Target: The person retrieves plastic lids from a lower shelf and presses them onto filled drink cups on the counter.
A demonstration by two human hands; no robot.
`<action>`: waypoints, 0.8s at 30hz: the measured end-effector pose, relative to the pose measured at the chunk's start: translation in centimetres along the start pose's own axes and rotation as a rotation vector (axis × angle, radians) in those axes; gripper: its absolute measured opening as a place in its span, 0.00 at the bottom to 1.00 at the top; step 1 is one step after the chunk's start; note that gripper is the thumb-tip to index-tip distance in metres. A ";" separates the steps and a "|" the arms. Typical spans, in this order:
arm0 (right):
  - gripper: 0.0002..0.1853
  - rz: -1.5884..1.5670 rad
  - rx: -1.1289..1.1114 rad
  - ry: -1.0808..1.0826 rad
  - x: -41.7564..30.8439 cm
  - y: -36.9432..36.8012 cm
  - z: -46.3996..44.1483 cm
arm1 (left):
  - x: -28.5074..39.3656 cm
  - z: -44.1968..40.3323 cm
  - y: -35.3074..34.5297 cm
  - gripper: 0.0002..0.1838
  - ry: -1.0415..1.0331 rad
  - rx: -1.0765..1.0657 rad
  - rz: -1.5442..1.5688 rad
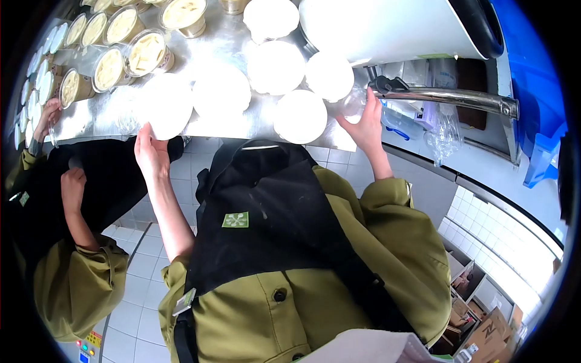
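My left hand is at the counter's front edge, its fingers at the rim of a round white piece, thumb and fingers pressed around that edge. At the right end of the counter my right hand has its thumb and fingers spread, beside a clear plastic piece; whether it touches the plastic is unclear. Between my hands stand several round white items, the nearest close to the front edge. They are overexposed, so their details are lost.
Clear cups with pale pieces fill the steel counter's left side. A co-worker's hand is at far left, another at the cups. A metal rail and a blue bin stand right.
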State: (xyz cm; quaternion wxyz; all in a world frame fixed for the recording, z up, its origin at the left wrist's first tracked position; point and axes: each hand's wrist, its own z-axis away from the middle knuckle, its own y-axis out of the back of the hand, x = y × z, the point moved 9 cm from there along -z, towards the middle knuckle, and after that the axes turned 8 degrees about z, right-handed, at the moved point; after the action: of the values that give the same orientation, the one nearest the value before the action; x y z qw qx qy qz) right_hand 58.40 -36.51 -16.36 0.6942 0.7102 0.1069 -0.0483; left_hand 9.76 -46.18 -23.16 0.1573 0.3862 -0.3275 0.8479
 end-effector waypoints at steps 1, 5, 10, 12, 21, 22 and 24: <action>0.53 -0.003 0.000 -0.017 0.0 0.9 0.9 | 0.0 -0.2 0.1 0.19 0.006 -0.004 0.008; 0.52 -0.243 0.031 -0.112 -0.7 5.1 4.5 | -0.8 -0.6 0.9 0.15 0.018 0.000 -0.007; 0.53 -0.580 0.076 0.170 -10.9 11.7 0.2 | -0.1 1.5 -0.6 0.17 0.000 0.069 -0.028; 0.54 -0.675 -0.003 0.371 -16.4 12.5 -1.9 | 0.6 2.0 -0.3 0.16 -0.012 0.104 -0.050; 0.53 -0.339 -0.315 0.951 -36.7 6.8 -6.8 | -1.2 3.0 -0.9 0.07 0.008 0.033 0.005; 0.53 -0.353 -0.329 0.967 -37.4 6.2 -7.0 | -0.9 3.0 -1.0 0.07 -0.012 0.045 0.012; 0.53 -0.378 -0.361 0.974 -37.5 5.4 -7.6 | -0.7 2.7 -1.2 0.07 -0.035 0.033 0.037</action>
State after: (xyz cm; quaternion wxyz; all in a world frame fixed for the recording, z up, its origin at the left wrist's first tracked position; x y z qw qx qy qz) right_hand 22.53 -32.21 -2.76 0.6544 0.4888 0.5478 0.1812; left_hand 12.32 -47.13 -21.86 0.1294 0.3975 -0.3230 0.8491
